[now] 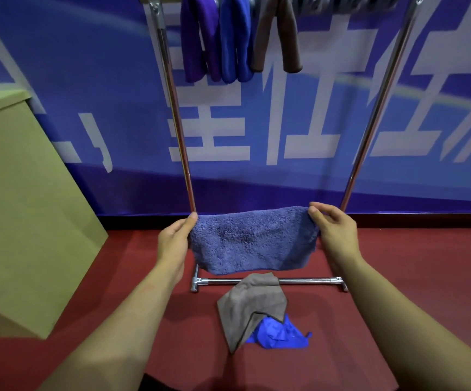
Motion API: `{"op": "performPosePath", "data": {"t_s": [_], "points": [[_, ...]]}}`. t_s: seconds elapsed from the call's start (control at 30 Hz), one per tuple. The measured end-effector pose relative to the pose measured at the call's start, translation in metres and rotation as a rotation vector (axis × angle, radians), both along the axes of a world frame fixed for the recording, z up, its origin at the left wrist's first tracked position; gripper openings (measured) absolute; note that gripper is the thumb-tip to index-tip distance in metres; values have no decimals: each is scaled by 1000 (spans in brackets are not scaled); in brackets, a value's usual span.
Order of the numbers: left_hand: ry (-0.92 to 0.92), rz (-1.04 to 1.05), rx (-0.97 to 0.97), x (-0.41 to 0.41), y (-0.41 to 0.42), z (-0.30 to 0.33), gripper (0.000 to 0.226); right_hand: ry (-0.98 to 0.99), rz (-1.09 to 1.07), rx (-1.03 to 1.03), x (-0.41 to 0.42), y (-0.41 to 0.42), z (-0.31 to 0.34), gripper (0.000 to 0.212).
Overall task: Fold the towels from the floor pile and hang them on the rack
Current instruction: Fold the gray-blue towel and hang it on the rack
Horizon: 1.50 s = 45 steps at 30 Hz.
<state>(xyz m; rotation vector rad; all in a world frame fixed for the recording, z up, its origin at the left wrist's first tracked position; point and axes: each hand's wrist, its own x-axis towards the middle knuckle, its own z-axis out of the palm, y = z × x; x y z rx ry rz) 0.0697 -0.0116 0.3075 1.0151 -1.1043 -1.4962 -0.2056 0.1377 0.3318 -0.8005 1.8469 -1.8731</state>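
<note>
I hold the fuzzy towel [252, 239] stretched sideways in the air. My left hand [175, 239] pinches one top corner, my right hand [332, 231] the other. The rack bar [341, 1] is high above, straight ahead.

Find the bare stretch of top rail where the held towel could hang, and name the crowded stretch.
Free: the top rail right of the brown towel, toward the right post. Crowded: the left stretch, where the purple towel, blue towel and brown one hang side by side.
</note>
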Motion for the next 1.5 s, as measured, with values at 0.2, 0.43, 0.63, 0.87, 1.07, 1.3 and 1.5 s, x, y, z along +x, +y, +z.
{"op": "performPosePath", "data": {"t_s": [0.2, 0.43, 0.63, 0.87, 1.07, 1.3, 1.5], "points": [[-3, 40, -32, 5, -5, -3, 9, 34, 35, 14, -2, 3, 0, 27], [-7, 151, -149, 3, -3, 2, 10, 51, -21, -15, -1, 2, 2, 24], [-49, 210, -206, 4, -1, 8, 8, 42, -48, -62, 5, 5, 8, 20], [25, 195, -205, 1, 3, 12, 7, -32, -57, -123, 6, 6, 10, 17], [24, 205, -230, 1, 9, 16, 8, -54, -48, -154, 9, 4, 11, 15], [-9, 157, -243, -1, 12, 18, 3, -40, 54, -93, 9, 2, 7, 32], [-56, 124, -226, 0, 13, 16, 16, -31, 62, -37, 6, 0, 3, 41]]}}
